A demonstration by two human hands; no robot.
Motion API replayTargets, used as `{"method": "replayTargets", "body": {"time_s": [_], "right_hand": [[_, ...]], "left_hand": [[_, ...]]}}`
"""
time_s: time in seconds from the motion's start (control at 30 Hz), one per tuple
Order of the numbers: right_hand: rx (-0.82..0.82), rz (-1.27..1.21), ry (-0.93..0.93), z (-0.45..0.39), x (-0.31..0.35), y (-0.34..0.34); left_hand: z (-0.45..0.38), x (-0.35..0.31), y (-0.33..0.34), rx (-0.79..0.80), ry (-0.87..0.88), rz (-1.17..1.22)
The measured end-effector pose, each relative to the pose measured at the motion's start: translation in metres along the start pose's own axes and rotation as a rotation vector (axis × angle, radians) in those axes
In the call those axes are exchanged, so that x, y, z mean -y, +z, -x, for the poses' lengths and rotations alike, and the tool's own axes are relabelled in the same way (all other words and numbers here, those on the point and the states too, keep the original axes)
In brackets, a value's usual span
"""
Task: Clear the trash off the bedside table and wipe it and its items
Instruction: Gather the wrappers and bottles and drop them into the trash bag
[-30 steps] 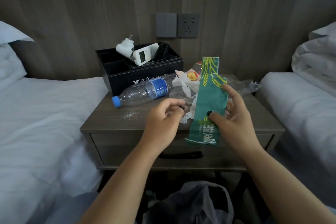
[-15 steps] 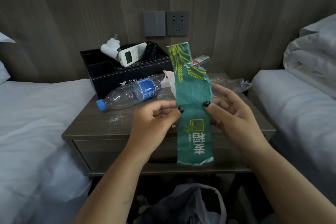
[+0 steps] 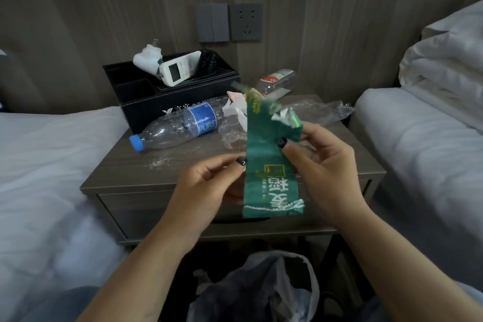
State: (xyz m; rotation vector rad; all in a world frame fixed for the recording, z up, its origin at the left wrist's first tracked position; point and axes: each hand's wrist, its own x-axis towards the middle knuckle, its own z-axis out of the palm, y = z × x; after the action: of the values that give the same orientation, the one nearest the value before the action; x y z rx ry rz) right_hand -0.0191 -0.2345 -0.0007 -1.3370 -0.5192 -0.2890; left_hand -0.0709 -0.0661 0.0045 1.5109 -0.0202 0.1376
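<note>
Fingers of both hands, left hand (image 3: 209, 185) and right hand (image 3: 321, 165), pinched the long green paper wrapper (image 3: 269, 165), standing upright above the grey plastic bag (image 3: 264, 287).

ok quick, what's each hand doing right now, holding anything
Left hand: fingers curled, pinching the left edge of the green wrapper.
Right hand: thumb and fingers pinch the same wrapper on its right side, near the folded top.

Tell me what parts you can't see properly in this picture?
All in the head view:
- Top of the green wrapper: blurred by motion.
- Left hand fingers behind the wrapper: hidden by it.
- Bottle with the red label: its near end hidden by the wrapper and white paper.
- Inside of the plastic bag: too dark; bottom cut off by the frame edge.
</note>
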Motion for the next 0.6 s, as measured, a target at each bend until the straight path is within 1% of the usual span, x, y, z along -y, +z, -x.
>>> {"method": "replayTargets", "body": {"time_s": [0.07,0.13,0.2,0.23,0.3,0.37,0.4,0.5,0.53,0.57,0.6], "right_hand": [[0.031,0.184,-0.182,0.002,0.000,0.001],[0.080,0.351,-0.343,0.002,-0.001,0.002],[0.130,0.459,-0.412,0.003,-0.001,0.003],[0.155,0.494,-0.438,0.003,0.000,0.005],[0.202,0.514,-0.456,0.006,0.002,0.008],[0.240,0.458,-0.400,0.010,0.006,0.009],[0.250,0.381,-0.326,0.011,0.007,0.009],[0.239,-0.018,0.021,0.011,0.008,0.008],[0.233,-0.098,0.112,0.010,0.008,0.007],[0.242,-0.110,0.153,0.009,0.008,0.007],[0.259,-0.082,0.154,0.009,0.007,0.008]], "left_hand": [[0.006,0.000,-0.001,0.007,-0.061,0.114],[0.007,0.003,-0.009,0.055,-0.101,0.206],[0.007,0.000,-0.018,0.105,-0.179,0.292],[0.006,-0.002,-0.022,0.125,-0.178,0.278],[0.005,-0.002,-0.026,0.109,-0.089,0.155],[0.006,-0.002,-0.027,0.066,-0.010,0.102],[0.006,-0.001,-0.027,0.045,0.037,0.084],[0.005,0.001,-0.026,-0.018,0.154,-0.023],[0.004,0.001,-0.025,-0.023,0.182,-0.051],[0.004,0.001,-0.025,-0.027,0.199,-0.080],[0.004,0.003,-0.026,-0.021,0.216,-0.102]]}}
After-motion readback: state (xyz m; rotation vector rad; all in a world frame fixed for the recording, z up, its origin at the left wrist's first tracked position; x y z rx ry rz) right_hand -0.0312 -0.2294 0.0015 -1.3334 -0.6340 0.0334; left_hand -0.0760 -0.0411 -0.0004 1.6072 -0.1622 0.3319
